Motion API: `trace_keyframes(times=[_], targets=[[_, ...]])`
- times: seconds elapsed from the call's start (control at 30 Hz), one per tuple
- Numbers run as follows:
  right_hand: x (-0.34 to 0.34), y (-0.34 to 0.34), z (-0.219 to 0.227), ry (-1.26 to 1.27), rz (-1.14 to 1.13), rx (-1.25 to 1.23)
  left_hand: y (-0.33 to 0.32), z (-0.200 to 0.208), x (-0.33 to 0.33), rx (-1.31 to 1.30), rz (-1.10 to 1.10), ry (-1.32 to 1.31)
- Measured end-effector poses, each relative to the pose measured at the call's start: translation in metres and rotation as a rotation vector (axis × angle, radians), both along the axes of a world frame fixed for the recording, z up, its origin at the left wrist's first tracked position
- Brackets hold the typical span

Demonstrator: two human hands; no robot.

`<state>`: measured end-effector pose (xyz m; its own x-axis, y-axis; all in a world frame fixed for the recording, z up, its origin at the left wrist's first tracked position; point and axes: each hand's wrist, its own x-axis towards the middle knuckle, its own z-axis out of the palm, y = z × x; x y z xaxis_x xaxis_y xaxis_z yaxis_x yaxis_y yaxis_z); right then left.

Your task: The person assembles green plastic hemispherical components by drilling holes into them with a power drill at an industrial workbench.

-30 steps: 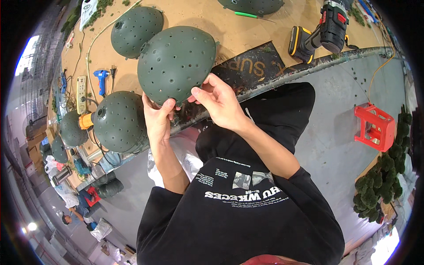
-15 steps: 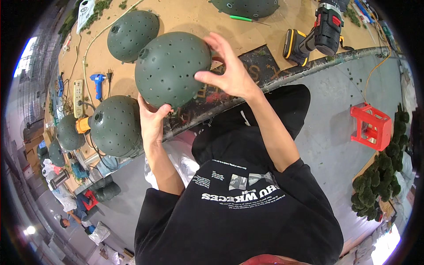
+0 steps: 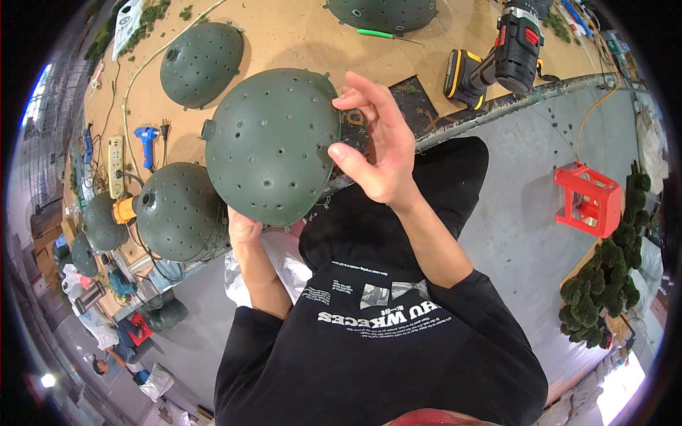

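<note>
Green dome (image 3: 273,145) above front edge of bench (image 3: 284,35), turned since half second ago: stub (image 3: 207,130) now sticks out left. Left hand (image 3: 244,228) underneath, probably bearing weight; fingers hidden, cannot tell grip. Right hand (image 3: 380,138) spread beside right rim, contact unclear. Another dome (image 3: 383,15) cut off at bench's far side.

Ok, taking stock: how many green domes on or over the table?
6 visible: the held dome, upper-left dome, top-edge dome, near-left dome, mid-left dome and far-left dome. More may be hidden at the far left or nested.
</note>
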<state>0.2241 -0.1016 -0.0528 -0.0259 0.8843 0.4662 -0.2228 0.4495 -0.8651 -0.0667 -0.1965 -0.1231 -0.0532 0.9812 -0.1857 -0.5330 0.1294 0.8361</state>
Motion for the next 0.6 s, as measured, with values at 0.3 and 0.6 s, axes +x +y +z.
trace_keyframes(times=[0.3,0.6], targets=[[0.009,-0.018,0.024,-0.078,0.028,0.009,0.010,0.007,0.006,0.000,-0.117,0.067],[0.045,-0.043,0.072,-0.043,0.372,-0.260,0.014,0.022,0.012,0.011,-0.273,0.135]])
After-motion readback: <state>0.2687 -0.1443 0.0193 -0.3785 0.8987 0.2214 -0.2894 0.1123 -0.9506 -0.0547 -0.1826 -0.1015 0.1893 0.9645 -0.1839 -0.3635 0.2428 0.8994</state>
